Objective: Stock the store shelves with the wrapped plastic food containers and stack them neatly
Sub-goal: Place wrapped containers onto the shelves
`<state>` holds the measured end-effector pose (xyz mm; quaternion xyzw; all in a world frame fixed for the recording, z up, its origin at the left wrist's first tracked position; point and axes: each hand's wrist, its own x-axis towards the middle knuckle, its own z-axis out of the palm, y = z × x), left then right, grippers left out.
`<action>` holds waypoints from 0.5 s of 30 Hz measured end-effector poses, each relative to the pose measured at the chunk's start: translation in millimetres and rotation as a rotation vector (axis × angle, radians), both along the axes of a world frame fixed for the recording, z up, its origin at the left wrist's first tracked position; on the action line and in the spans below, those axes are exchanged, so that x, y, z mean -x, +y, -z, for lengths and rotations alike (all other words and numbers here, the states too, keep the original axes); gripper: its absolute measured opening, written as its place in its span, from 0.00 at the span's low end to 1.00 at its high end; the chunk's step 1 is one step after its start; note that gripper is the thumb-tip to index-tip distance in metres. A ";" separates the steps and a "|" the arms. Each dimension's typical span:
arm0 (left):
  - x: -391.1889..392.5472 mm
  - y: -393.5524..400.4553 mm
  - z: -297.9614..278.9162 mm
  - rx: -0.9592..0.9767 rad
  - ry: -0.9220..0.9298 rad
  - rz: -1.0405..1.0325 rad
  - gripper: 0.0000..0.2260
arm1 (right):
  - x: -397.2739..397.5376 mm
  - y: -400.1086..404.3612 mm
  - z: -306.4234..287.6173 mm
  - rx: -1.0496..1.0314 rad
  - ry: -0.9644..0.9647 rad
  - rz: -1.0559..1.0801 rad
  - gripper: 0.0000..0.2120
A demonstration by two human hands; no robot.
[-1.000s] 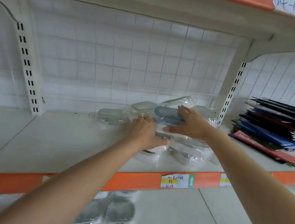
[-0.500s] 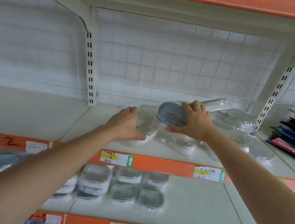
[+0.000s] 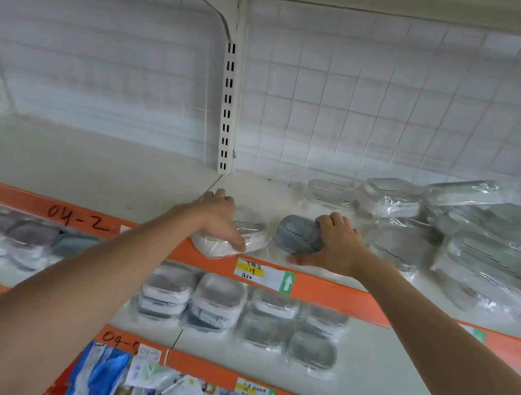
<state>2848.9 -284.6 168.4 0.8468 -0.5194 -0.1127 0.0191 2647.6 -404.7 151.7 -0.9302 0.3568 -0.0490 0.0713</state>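
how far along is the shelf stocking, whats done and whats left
Done: the shelf below holds wrapped containers in neat stacks. In hand: the left hand grips a clear-lidded container at the upper shelf's front edge, overhanging it slightly; the right hand holds a grey-lidded container beside it. Left: the loose pile of wrapped containers on the right lies jumbled and tilted, still needing stacking.

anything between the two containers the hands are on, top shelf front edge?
Head view: only a narrow strip of bare shelf between the white container under the left hand and the grey-lidded container under the right hand.
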 end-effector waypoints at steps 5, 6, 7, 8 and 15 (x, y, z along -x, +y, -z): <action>9.8 21.7 -3.3 0.105 -0.111 0.053 0.40 | 7.2 20.5 -0.7 0.232 -0.082 -0.012 0.44; 13.5 28.5 -2.1 0.152 -0.168 0.071 0.39 | 10.5 26.1 -2.7 0.263 -0.115 -0.005 0.43; 17.3 37.1 0.0 0.200 -0.215 0.091 0.38 | 14.6 32.9 -5.4 0.280 -0.147 0.003 0.43; 21.3 45.9 2.3 0.245 -0.248 0.110 0.38 | 19.5 39.5 -8.5 0.291 -0.175 0.009 0.44; 46.7 96.4 30.2 0.378 -0.324 0.248 0.40 | 61.5 85.2 -6.9 0.350 -0.129 -0.059 0.44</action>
